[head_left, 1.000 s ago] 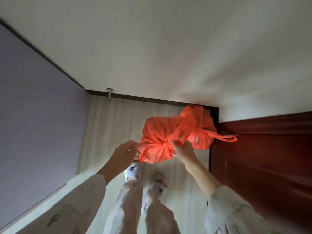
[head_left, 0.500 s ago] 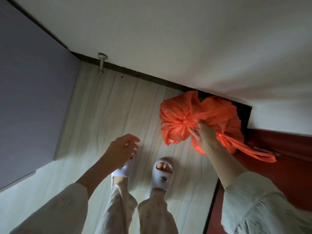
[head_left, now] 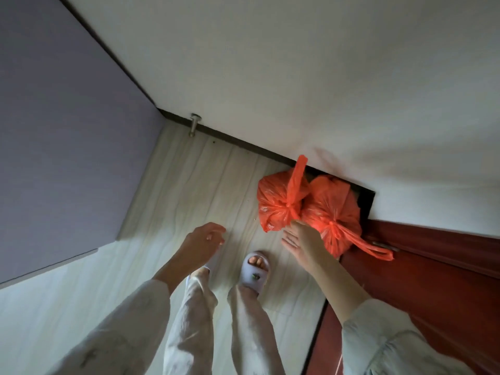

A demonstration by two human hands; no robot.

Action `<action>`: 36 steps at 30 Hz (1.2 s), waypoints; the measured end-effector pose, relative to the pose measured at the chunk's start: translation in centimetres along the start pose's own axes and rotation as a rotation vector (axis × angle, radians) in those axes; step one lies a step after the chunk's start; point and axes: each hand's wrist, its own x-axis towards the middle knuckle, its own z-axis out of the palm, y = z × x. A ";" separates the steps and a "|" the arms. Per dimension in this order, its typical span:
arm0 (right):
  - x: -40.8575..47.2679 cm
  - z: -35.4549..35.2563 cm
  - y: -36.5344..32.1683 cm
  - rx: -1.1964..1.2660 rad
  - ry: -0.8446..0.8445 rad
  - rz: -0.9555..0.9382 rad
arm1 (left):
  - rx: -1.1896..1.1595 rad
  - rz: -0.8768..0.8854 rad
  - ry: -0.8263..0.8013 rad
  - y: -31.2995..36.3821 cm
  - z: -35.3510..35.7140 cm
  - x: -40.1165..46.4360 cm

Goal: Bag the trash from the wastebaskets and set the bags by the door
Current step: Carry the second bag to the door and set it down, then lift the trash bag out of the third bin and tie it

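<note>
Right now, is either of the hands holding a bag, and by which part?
Nothing is held. The right hand is open beside the two orange bags on the floor; whether its fingertips touch one cannot be told. The left hand is empty.

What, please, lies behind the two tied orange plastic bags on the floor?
Behind the two tied orange plastic bags runs a dark baseboard below a white wall; the corner there is covered.

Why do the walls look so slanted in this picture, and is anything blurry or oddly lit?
Head view: the wide-angle lens, tipped steeply down, bends and slants the white wall and purple panel; light is soft and dim with no glare; the two orange bags cast a reddish glow on the red door; the right hand and left hand look slightly soft, the sleeves at the bottom edge softer.
</note>
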 end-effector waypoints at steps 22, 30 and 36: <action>-42.9 23.5 20.4 -1.289 -0.620 -0.416 | -0.895 -0.010 0.602 -21.0 -16.9 -44.9; -53.8 39.9 35.9 -1.500 -0.902 -0.464 | -0.992 -0.029 0.848 -37.3 -27.0 -55.9; -58.3 52.9 42.0 -1.526 -1.009 -0.529 | -1.078 -0.067 0.983 -45.2 -36.2 -58.4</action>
